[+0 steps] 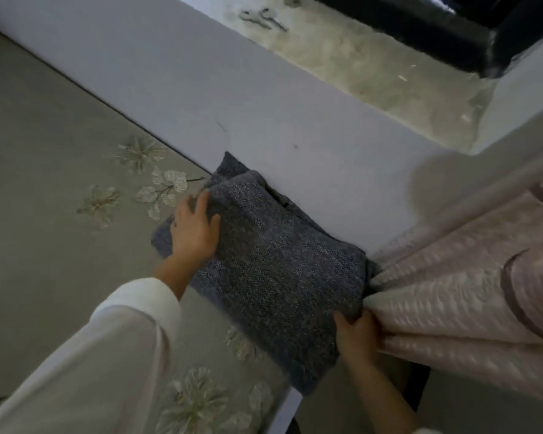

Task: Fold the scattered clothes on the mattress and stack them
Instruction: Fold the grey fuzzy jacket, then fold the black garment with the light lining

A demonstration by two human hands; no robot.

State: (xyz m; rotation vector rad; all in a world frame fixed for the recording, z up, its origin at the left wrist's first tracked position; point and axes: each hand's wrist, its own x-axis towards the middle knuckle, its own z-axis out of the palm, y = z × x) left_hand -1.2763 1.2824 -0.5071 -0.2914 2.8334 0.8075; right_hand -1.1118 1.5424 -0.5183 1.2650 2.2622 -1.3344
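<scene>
Blue-grey knitted sweater [273, 264] lies folded; left hand [195, 228] presses its nine o'clock edge with flat fingers, right hand [356, 335] pinches the five o'clock corner, probably best tugged square while anchored.

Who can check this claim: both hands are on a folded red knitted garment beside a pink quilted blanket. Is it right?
Not quite: the head view shows the knitted garment is blue-grey, not red. The rest holds: the left hand and right hand are on it, folded, beside the pink quilted blanket.
</scene>
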